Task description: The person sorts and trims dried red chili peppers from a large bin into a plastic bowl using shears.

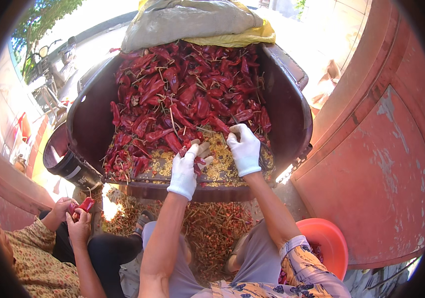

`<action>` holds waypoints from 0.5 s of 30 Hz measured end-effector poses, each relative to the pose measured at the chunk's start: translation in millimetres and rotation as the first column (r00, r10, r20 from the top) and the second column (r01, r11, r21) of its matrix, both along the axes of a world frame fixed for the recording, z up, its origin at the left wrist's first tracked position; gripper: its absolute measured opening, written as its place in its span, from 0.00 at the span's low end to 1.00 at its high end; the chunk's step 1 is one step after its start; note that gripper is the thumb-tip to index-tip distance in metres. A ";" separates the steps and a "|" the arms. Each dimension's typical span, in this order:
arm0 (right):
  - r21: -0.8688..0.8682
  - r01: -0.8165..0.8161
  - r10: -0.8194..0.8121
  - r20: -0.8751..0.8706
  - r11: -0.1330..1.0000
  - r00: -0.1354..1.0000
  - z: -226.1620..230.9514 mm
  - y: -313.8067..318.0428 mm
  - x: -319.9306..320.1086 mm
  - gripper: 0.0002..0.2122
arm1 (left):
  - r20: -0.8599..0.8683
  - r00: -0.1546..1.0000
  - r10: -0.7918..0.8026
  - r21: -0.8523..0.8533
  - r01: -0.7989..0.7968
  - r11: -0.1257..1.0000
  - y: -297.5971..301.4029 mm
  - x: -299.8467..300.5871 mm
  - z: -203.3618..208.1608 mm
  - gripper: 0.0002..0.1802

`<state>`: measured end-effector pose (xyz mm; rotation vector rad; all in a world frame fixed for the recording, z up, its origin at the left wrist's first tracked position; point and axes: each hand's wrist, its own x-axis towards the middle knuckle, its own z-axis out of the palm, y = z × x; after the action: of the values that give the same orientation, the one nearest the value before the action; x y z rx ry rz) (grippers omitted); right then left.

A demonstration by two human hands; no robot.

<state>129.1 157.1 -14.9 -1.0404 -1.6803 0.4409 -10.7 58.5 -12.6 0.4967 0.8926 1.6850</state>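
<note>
Fingers [192, 151] of the left hand [182, 174] grip a partly hidden red pepper [197, 168] over the dark tub's [89, 121] near side; what the right hand [244, 150] holds, I cannot tell. Heaped peppers [187, 94] fill the far side.

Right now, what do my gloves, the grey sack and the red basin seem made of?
Gloves: probably knitted cotton; matte white, snug at the wrist. Grey sack: likely woven plastic, dull, bunched in broad folds; weave too small to tell. Red basin: probably plastic, smooth, evenly coloured.
</note>
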 end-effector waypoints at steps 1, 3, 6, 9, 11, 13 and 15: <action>-0.136 -0.076 0.060 -0.118 0.988 0.991 3.7 -4.8 0.3 0.07 | 0.054 0.998 -0.020 0.013 0.020 1.000 2.6 0.2 -1.2 0.24; -0.295 -0.247 0.144 -0.330 0.923 0.933 12.1 -16.4 -2.0 0.07 | 0.129 0.988 -0.082 0.090 0.071 0.993 8.9 0.4 -6.0 0.20; -0.320 -0.387 0.334 -0.207 0.865 0.919 18.0 -41.5 -3.8 0.07 | 0.124 0.988 -0.089 0.182 0.065 0.981 17.9 0.2 -12.6 0.16; -0.440 -0.448 0.398 -0.207 0.779 0.894 12.3 -45.7 -5.9 0.08 | 0.076 0.995 0.064 0.088 -0.071 0.994 22.8 7.6 -6.4 0.17; -0.542 -0.547 0.531 -0.204 0.638 0.822 17.2 -41.4 3.0 0.08 | -0.030 0.990 0.141 0.045 -0.139 0.989 17.0 12.3 3.6 0.16; -0.622 -0.539 0.588 -0.151 0.569 0.795 33.4 -34.5 14.1 0.08 | -0.129 0.970 0.207 -0.022 -0.212 0.977 14.4 14.5 8.6 0.17; -0.202 -0.376 0.399 0.084 0.904 0.913 24.6 -11.2 27.0 0.07 | -0.136 0.964 0.230 -0.011 -0.233 0.972 14.4 9.6 2.7 0.16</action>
<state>156.1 145.9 9.7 -0.8716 -1.9969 0.8171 -1.2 72.9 -9.9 0.5068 1.1052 1.8649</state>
